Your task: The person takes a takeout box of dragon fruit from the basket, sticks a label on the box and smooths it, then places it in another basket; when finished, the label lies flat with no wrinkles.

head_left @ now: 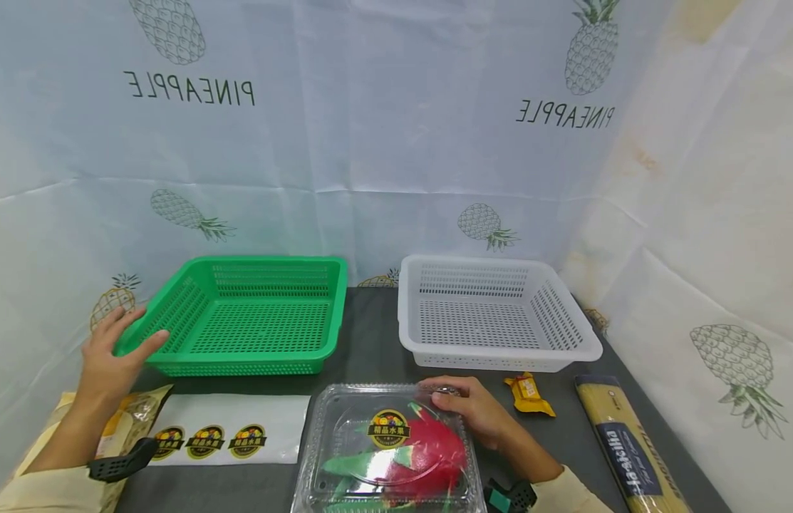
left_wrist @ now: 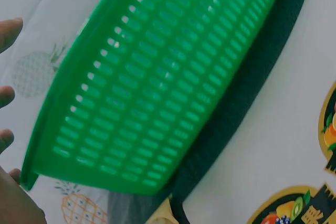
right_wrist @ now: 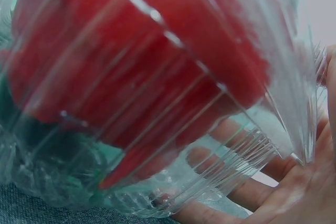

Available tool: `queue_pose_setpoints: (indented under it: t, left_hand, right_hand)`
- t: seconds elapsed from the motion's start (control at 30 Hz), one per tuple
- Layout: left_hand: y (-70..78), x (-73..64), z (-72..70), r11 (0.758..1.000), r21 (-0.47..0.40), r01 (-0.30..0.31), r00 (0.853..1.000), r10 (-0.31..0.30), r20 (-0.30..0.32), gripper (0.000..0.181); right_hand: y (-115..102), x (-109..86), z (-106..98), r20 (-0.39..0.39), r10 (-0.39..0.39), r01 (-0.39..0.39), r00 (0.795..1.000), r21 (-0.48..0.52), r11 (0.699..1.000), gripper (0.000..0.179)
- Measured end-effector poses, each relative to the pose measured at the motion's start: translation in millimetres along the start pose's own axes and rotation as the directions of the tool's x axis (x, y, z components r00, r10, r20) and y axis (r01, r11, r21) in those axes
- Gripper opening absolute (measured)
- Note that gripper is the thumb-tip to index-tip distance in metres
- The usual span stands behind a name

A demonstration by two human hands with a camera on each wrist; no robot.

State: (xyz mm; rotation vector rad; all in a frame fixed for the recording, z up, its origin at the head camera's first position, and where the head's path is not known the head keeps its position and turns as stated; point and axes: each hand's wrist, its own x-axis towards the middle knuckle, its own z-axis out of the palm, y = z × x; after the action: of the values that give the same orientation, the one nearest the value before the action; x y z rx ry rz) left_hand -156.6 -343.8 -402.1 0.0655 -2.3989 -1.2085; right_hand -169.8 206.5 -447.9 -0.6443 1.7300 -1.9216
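In the head view my left hand (head_left: 112, 362) is at the left rim of the green basket (head_left: 242, 365), fingers spread. The left wrist view shows its fingers beside the outer wall of the basket (left_wrist: 142, 93); whether they touch the rim I cannot tell. My right hand (head_left: 476, 410) grips the upper right corner of a clear plastic fruit box (head_left: 332, 420). A red dragon fruit (head_left: 434, 452) with green tips is inside, and a round black-and-gold label (head_left: 389, 429) sits on the lid. In the right wrist view fingers (right_wrist: 247, 192) reach under the box.
A white perforated basket (head_left: 492, 362) stands at the back right. A small orange-yellow packet (head_left: 528, 394) and a long pasta pack (head_left: 630, 445) lie on the right. On the left are a white sheet with fruit stickers (head_left: 281, 410) and a shiny bag (head_left: 136, 420), partly behind my forearm.
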Motion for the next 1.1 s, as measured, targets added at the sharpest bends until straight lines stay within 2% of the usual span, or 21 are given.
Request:
queue_pose_setpoints:
  t: [0.27, 0.57, 0.87, 1.1]
  left_hand:
    - [-10.8, -0.7, 3.0, 0.998, 0.038, 0.044, 0.998, -0.046, 0.051, 0.072]
    - [-16.4, 1.1, 2.4, 0.998, 0.051, 0.049, 0.996, -0.053, 0.076, 0.073]
    - [-23.3, -0.8, 2.6, 0.998, 0.043, 0.041, 0.997, -0.044, 0.063, 0.073]
    - [-26.4, -1.5, 7.1, 0.995, 0.073, 0.062, 0.997, -0.064, 0.034, 0.074]
  right_hand:
    - [-0.7, -0.3, 0.8, -0.006, 0.005, -0.005, 1.000, 0.002, 1.000, 0.041]
    - [-1.0, -0.2, 0.6, -0.002, -0.007, 0.007, 1.000, -0.003, 1.000, 0.042]
    - [-0.3, 0.3, -0.3, -0.008, -0.001, 0.001, 1.000, -0.007, 1.000, 0.041]
    - [0.7, 1.3, 0.0, -0.009, 0.014, -0.014, 1.000, 0.015, 1.000, 0.039]
